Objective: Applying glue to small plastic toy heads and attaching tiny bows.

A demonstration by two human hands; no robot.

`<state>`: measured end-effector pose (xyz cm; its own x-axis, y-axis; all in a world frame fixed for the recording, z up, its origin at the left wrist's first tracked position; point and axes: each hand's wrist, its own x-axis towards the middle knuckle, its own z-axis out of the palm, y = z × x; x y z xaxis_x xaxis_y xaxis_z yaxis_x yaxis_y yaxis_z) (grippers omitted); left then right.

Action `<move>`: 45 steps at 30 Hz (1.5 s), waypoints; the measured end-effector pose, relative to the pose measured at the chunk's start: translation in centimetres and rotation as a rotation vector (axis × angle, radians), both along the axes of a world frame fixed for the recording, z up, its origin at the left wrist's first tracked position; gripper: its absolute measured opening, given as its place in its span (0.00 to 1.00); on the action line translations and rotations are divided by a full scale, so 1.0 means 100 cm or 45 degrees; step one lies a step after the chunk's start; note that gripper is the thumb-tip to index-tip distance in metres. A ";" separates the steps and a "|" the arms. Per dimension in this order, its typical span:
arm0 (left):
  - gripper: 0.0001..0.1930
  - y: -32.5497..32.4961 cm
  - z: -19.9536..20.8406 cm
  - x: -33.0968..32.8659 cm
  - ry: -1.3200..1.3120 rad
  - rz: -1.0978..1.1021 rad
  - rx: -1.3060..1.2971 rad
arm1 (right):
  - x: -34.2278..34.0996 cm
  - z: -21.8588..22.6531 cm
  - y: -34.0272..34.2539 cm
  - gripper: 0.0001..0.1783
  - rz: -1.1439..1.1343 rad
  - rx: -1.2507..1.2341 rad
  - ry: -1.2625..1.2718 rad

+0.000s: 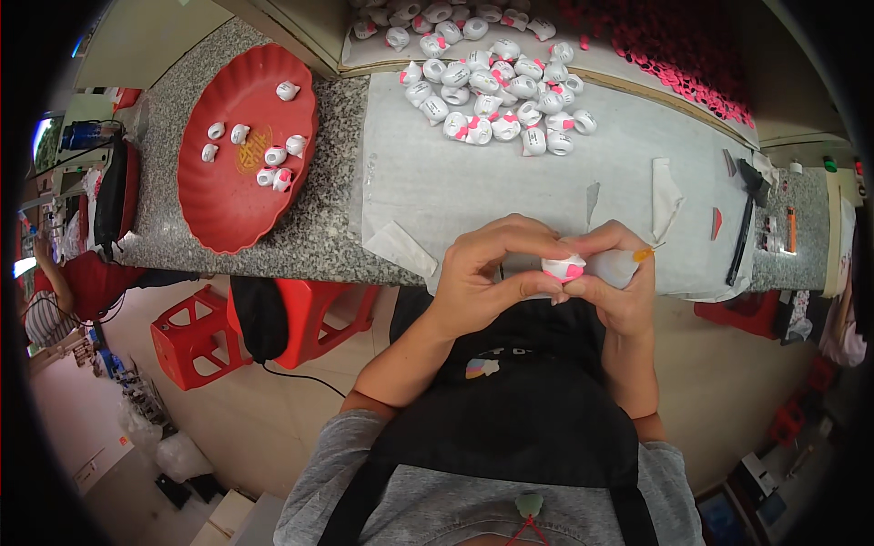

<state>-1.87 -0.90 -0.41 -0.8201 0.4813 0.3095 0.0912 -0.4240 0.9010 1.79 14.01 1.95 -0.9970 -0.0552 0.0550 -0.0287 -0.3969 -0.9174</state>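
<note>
Between my two hands, just over the table's front edge, is a small white figurine (558, 264) with a bright pink part on it. The thumb and fingers of my left hand (478, 273) pinch it from the left. My right hand (628, 305) is wrapped round a small translucent squeeze bottle (616, 267) with a yellow needle tip (645, 255), which points to the right, away from the figurine. The thumb and forefinger of that hand also touch the figurine's right side. Similar white pieces (505, 86), some with pink bows, lie heaped at the back.
A red scalloped tray (205, 196) with several white pieces stands on the granite counter at left. Many pink bits (674, 68) lie at the back right. Paper scraps (667, 196) and a black pen-like tool (741, 244) are at right. Red stools (196, 337) stand below left.
</note>
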 end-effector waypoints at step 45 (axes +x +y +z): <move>0.14 0.013 0.009 -0.007 -0.512 0.000 0.150 | 0.022 0.028 0.027 0.19 -0.714 0.088 0.203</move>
<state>-2.56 0.37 0.49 -0.8869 0.4617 0.0175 -0.2578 -0.5260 0.8104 3.98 16.74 4.70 -0.8544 0.4697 0.2222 -0.3571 -0.2203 -0.9077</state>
